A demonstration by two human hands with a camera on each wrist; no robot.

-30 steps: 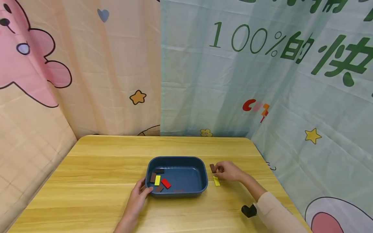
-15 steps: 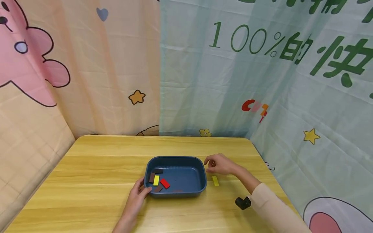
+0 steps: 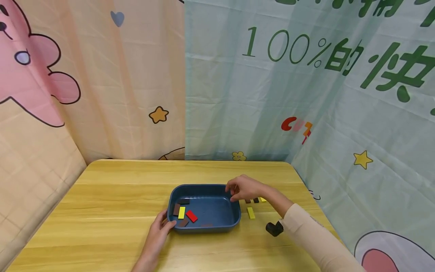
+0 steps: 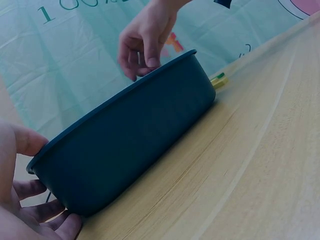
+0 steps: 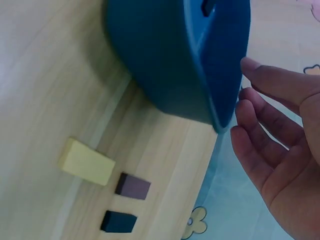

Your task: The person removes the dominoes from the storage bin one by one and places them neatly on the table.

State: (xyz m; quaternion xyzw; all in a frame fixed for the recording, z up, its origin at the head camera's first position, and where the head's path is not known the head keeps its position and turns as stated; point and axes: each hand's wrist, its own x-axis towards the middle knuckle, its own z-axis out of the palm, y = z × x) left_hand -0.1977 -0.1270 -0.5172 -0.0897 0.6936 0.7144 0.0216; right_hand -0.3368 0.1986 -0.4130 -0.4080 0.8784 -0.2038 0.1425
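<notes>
My left hand (image 3: pixel 158 229) grips the left wall of a dark blue tray (image 3: pixel 217 227), thumb over the rim. Inside the tray's left part lie small flat rectangular blocks: a black block (image 3: pixel 184 201), a brown block (image 3: pixel 176 209), a yellow block (image 3: pixel 182 212), a red block (image 3: pixel 192 216) and another brown block (image 3: pixel 184 223). Over the tray's right rim hangs my right hand (image 3: pixel 246 187), thumb and fingers bent toward each other. Whether a block sits between those fingertips is hidden in the head view and unclear in both wrist views.
Right of the tray, a yellow block (image 3: pixel 251 213) lies on the wooden table (image 3: pixel 119 204). Behind it are a brown block (image 5: pixel 133 186), a black block (image 5: pixel 119 222) and a further yellow piece (image 3: pixel 263 199), partly covered by my right arm. Printed curtains (image 3: pixel 217 94) enclose the table.
My right hand has lifted from beside the loose blocks and moved left, over the tray's right rim. The left hand stays on the tray, and the blocks inside keep their places.
</notes>
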